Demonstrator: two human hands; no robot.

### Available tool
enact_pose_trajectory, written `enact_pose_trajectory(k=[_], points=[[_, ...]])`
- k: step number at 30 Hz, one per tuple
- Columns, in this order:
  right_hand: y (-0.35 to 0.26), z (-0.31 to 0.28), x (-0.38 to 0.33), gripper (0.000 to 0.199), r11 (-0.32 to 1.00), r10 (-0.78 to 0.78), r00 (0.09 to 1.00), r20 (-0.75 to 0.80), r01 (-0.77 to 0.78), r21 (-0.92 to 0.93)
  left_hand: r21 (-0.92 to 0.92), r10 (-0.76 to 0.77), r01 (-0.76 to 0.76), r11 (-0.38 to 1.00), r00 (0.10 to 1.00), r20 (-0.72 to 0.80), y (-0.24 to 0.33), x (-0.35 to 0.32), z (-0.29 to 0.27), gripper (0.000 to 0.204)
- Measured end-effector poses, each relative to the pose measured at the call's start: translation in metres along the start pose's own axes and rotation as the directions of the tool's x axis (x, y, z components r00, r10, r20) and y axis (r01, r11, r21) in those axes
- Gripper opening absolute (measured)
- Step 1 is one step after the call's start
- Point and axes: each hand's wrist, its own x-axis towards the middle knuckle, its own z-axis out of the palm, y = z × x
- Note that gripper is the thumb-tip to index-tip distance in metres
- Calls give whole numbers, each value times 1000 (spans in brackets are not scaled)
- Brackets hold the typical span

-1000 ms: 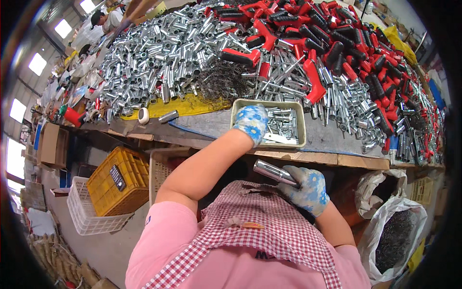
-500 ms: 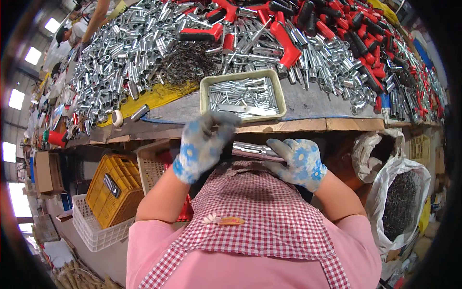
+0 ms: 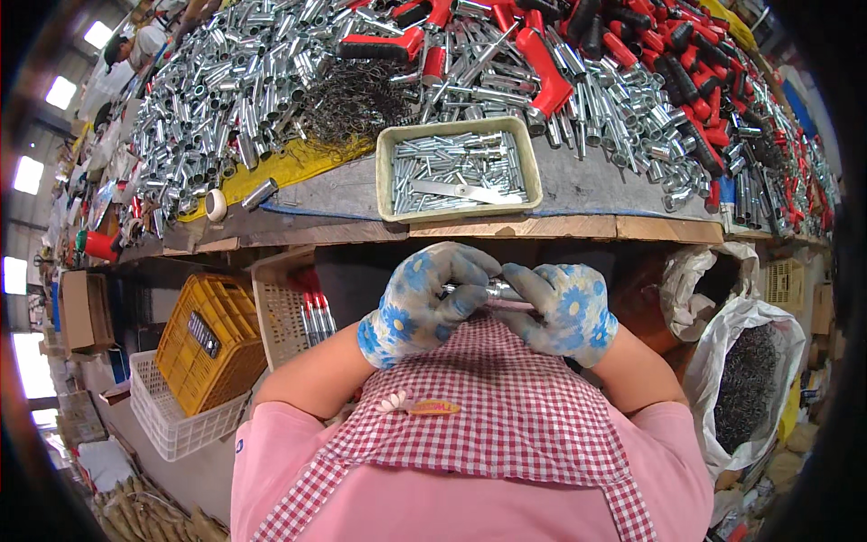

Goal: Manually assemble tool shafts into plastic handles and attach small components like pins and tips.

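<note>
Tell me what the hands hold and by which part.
A shiny metal tube: the right hand grips its right end. The left hand has its fingers at the left end; whether they grip it or something small is hidden.

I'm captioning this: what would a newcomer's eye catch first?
Probably the red-and-black handles heaped upper right on the bench, then silvery tubes piled upper left. Nearer, a tray of pins sits at the front edge; below, left hand and right hand meet at a shiny cylinder.
</note>
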Motion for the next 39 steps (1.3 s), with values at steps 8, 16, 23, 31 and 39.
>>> enact_pose_trajectory(k=[8, 16, 23, 31, 39], points=[[0, 7, -4, 40, 999, -3, 1000, -5, 3, -54, 671, 225, -281, 686, 959, 172, 4, -4, 6, 13], [-7, 5, -4, 41, 978, -138, 984, 117, 154, -143, 356, -519, 398, 846, 767, 377, 21, 19, -22, 29], [-11, -1, 6, 45, 963, -217, 975, 42, 221, -152, 239, -612, 566, 789, 689, 388, 22, 24, -22, 33], [-9, -2, 21, 54, 985, -147, 989, -26, 144, -91, 372, -597, 488, 790, 751, 282, 52, 28, -42, 35], [-5, -1, 25, 58, 991, 28, 865, 502, -88, 96, 494, -28, -151, 856, 941, 337, 13, 8, -33, 31]])
